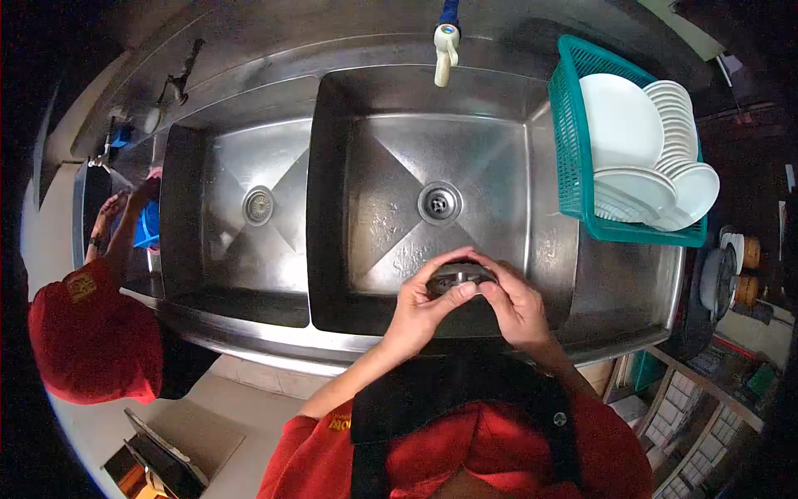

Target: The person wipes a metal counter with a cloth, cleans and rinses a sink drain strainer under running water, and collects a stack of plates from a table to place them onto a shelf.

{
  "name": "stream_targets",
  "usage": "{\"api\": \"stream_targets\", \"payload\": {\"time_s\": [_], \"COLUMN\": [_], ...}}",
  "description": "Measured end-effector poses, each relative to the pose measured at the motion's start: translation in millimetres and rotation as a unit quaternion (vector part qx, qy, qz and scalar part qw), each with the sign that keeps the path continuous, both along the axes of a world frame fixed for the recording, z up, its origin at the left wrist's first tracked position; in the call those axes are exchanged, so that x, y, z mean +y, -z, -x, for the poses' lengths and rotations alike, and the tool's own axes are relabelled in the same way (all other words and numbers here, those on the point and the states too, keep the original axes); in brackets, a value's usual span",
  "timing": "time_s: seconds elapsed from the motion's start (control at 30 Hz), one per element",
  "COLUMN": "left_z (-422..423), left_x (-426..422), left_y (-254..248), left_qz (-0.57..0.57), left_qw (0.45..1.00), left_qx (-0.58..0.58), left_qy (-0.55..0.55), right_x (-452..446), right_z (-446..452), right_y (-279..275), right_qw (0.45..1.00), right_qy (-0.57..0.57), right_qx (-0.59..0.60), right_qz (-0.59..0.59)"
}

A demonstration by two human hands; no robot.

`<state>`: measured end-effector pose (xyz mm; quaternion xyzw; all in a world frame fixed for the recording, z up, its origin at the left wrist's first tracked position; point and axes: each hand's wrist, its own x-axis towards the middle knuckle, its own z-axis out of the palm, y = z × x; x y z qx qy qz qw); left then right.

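Note:
My left hand (422,306) and my right hand (517,309) are closed around the two sides of a sink strainer (455,273). It is a small, dark, round metal piece with a knob-like middle, partly hidden by my fingers. Both thumbs meet on its near side. I hold it above the near part of the right-hand steel sink basin (490,158). Just beyond my fingers lies that basin's drain (440,203), uncovered, with a cross-shaped grate inside. Drops of water dot the basin floor to its left.
A second basin (224,258) with a covered drain (258,205) adjoins on the left. Above hangs a white tap (446,54). White plates (619,121) fill a green basket (569,141) at right. A co-worker in a red shirt (100,333) works at far left.

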<state>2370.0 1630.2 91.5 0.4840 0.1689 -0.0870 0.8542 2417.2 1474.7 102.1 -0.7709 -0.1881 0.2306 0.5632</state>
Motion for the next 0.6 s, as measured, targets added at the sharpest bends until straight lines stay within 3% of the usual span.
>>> {"api": "stream_targets", "payload": {"time_s": [0.1,0.23,0.27,0.33,0.4,0.43,0.5,0.6], "left_z": [5,4,3,6,6,6,2,-2], "left_x": [-3,-3,2,3,1,1,2,3], "left_y": [-3,-10,-11,-3,-1,0,4,27], "left_qz": [-0.147,-0.108,-0.165,-0.224,-0.229,-0.235,-0.242,-0.223], "left_qw": [0.987,0.988,0.98,0.967,0.968,0.968,0.969,0.974], "left_qx": [-0.07,-0.052,-0.057,-0.094,-0.087,-0.083,-0.048,-0.001], "left_qy": [-0.006,-0.092,-0.094,-0.074,-0.051,-0.026,-0.029,-0.029], "right_x": [-2,3,4,-1,-5,-6,-10,-5], "right_z": [6,11,9,6,5,6,10,6], "right_y": [3,9,9,13,15,18,22,21], "right_qw": [0.999,0.974,0.956,0.961,0.986,0.986,0.98,0.998], "right_qy": [0.008,0.09,0.1,0.095,0.048,0.049,0.108,0.017], "right_qx": [0.033,0.097,0.105,0.096,-0.072,-0.072,-0.134,-0.059], "right_qz": [-0.012,-0.182,-0.254,-0.242,-0.14,-0.139,-0.098,-0.007]}}
